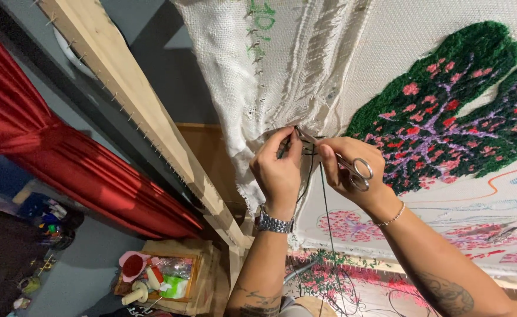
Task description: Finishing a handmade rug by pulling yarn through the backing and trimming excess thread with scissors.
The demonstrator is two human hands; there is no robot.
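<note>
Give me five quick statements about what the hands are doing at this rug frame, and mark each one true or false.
1. The right hand holds a pair of metal scissors. True.
2. The left hand lies flat on the red curtain. False: it pinches dark yarn at the white backing cloth, far from the red curtain.
3. The left wrist wears a metal watch. True.
4. The tufted patch beside the hands is plain blue. False: it is dark green with pink, red and purple.
5. The cloth is stretched on a wooden frame set with nails. True.
</note>
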